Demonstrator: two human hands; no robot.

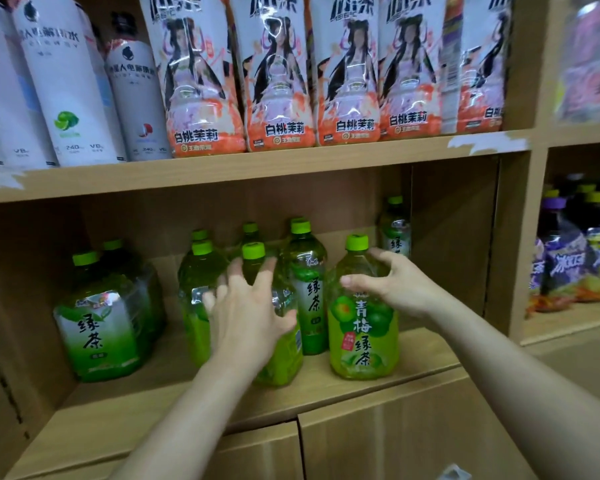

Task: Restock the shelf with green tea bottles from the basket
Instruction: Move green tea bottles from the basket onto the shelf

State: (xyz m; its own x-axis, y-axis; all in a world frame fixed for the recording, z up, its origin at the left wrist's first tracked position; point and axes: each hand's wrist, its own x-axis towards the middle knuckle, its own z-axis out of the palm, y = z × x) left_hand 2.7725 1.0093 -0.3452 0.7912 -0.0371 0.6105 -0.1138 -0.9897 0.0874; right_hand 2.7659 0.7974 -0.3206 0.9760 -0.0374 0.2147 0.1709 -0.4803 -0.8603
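On the lower shelf (361, 386) we see green tea bottles (99, 327) standing at the left. Our left hand (248, 315) is spread, fingers splayed against a front bottle (281, 358), seemingly touching rather than gripping it. Just right, our right hand (392, 280) curls loosely over the shoulder of the plum green tea bottle (362, 327).
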